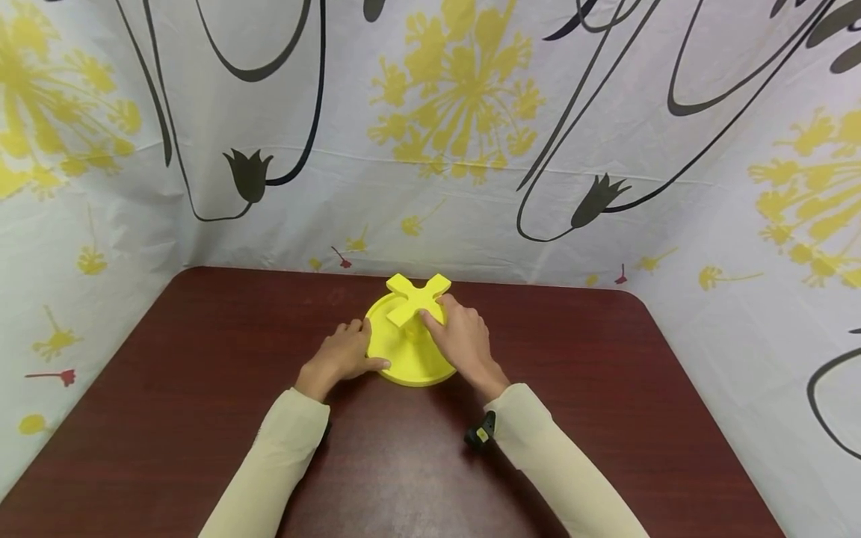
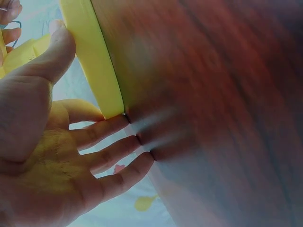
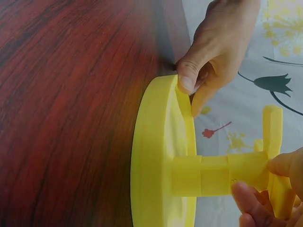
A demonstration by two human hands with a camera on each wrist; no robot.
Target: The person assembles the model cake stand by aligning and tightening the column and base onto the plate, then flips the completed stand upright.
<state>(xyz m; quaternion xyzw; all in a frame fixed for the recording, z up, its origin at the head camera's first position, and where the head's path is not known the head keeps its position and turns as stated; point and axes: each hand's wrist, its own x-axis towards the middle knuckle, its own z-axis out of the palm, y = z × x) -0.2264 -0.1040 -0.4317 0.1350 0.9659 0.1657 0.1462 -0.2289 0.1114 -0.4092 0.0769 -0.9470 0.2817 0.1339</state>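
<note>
A yellow round base point(image 1: 390, 345) with a raised rim lies flat on the table. From its middle rises a short stem point(image 3: 208, 176), topped by a yellow cross-shaped handle point(image 1: 420, 297). At the left side of the base, my left hand point(image 1: 341, 353) holds the rim, thumb over its top edge and fingers against the outer side. Several of those fingertips touch the tabletop in the left wrist view. My right hand point(image 1: 466, 340) grips the cross handle from the right, with the thumb on one arm and other fingers by the stem. Part of the handle is hidden by that hand.
The dark red-brown wooden table point(image 1: 202, 359) has rounded far corners. Behind and beside it hangs a white cloth point(image 1: 323, 224) with yellow flowers and dark stems. A black wrist device point(image 1: 480, 432) sits at the right cuff.
</note>
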